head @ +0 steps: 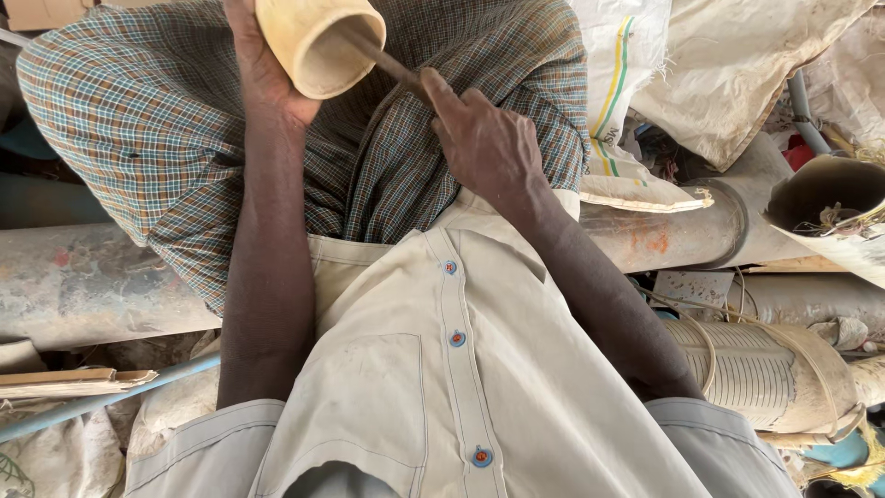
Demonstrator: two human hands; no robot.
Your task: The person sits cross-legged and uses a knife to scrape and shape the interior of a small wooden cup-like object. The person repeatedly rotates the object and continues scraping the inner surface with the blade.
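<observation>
the left hand point(263, 69) held a short, pale yellow hollow cylinder point(318, 41) up over the lap, its fingers wrapped around the far side and clamped on the wall, the open mouth turned toward the right hand point(484, 143). the right hand's fingers were pinched together on a thin brown stick-like tool point(387, 63), whose far end reached inside the mouth of the cylinder and lay against the inner wall. what kind of tool it was could not be told.

to do this well, it seemed best to keep the cylinder braced firmly in the left palm so it would not twist, and to work the tool in short strokes along the inner wall, the grip close to the rim for control. the left thumb sat near the rim, so the tool's tip was better kept pointing away from it.

both hands worked above a checked cloth point(166, 129) over the knees, with a beige buttoned shirt point(452, 369) below. room was tight: a large grey pipe point(83, 277) ran across under the legs, another pipe end point(820, 198) opened at the right, a ribbed roll point(765, 369) lay near the right elbow, and white sacks point(636, 55) crowded the upper right. the freest room was straight over the lap.
</observation>
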